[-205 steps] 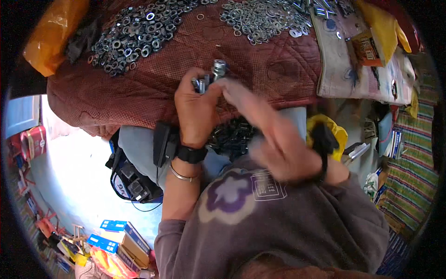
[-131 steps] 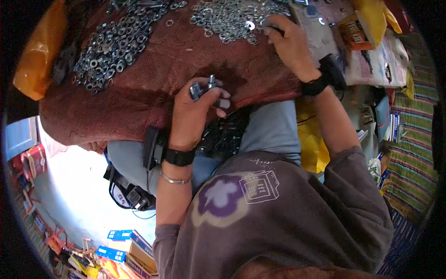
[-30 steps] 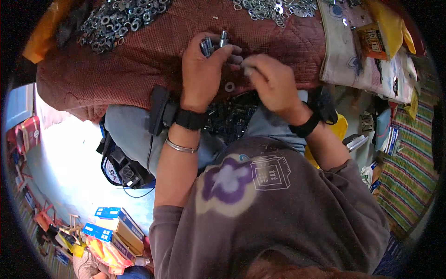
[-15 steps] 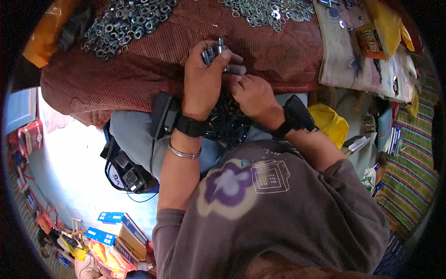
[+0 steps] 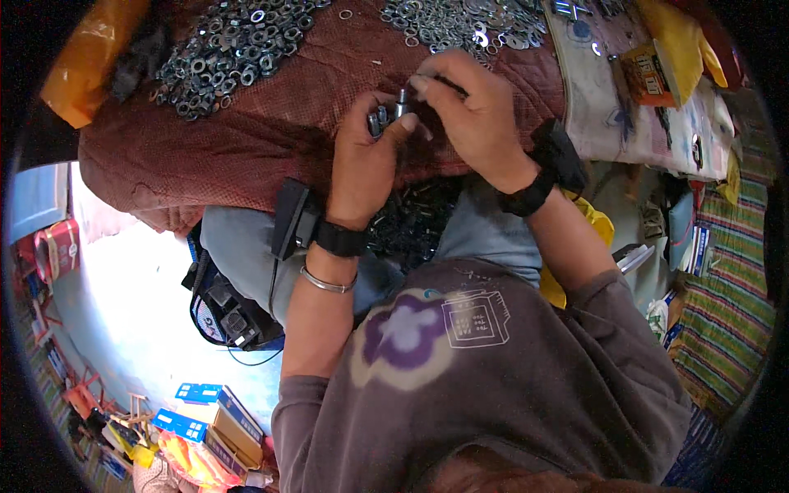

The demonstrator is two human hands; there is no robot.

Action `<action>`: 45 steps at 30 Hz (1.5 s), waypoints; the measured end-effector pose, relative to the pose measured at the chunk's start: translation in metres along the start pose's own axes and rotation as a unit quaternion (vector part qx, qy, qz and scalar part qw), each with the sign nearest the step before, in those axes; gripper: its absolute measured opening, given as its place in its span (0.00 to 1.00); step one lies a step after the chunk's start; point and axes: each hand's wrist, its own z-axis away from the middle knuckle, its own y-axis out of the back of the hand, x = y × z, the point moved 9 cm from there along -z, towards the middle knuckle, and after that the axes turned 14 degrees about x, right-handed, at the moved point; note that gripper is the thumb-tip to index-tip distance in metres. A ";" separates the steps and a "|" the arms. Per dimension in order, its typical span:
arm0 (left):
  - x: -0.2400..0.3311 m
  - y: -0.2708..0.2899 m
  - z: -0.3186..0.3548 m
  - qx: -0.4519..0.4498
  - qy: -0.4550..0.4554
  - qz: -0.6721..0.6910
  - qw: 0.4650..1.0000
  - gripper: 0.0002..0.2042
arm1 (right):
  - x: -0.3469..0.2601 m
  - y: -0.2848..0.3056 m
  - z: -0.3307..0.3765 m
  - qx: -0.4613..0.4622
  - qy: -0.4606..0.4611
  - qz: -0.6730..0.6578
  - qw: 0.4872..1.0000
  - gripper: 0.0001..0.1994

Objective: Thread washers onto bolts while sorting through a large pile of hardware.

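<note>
My left hand (image 5: pixel 362 168) is closed around several shiny metal bolts (image 5: pixel 401 105), their ends poking up past the thumb and fingers. One bolt stands upright beside the thumb tip. My right hand (image 5: pixel 485 123) is at its right, thumb and forefinger pinched together close to that bolt's tip. Whatever sits in the pinch is too small to make out. Beyond my hands, a heap of hex nuts (image 5: pixel 238 57) lies on the reddish-brown cloth (image 5: pixel 271 148), and a heap of flat washers (image 5: pixel 460 25) is farther right. Many dark metal pieces (image 5: pixel 415 218) lie in my lap, below the hands.
On the right, a pale patterned cloth (image 5: pixel 604 115) carries an orange-brown packet (image 5: pixel 649 74) and a few loose metal parts. A yellow bag (image 5: pixel 596 222) hangs near my right knee. Blue-and-white boxes (image 5: pixel 214 411) are stacked at lower left, near a black bag (image 5: pixel 226 308).
My right hand has risen from below the bolts to beside the upright bolt's tip, its fingers now pinched there. The left hand keeps its bolts and has shifted slightly down and right.
</note>
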 end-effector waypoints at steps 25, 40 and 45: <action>0.016 0.028 -0.003 0.131 0.006 -0.003 0.991 0.05 | -0.007 -0.049 -0.064 -0.008 0.103 0.051 0.993 0.06; 0.012 0.033 -0.005 0.145 0.004 0.013 0.989 0.04 | 0.010 -0.085 -0.080 -0.201 0.161 0.228 0.939 0.09; 0.009 0.031 -0.006 0.133 0.007 0.040 0.990 0.03 | -0.002 -0.065 -0.048 -0.321 0.006 0.028 0.947 0.09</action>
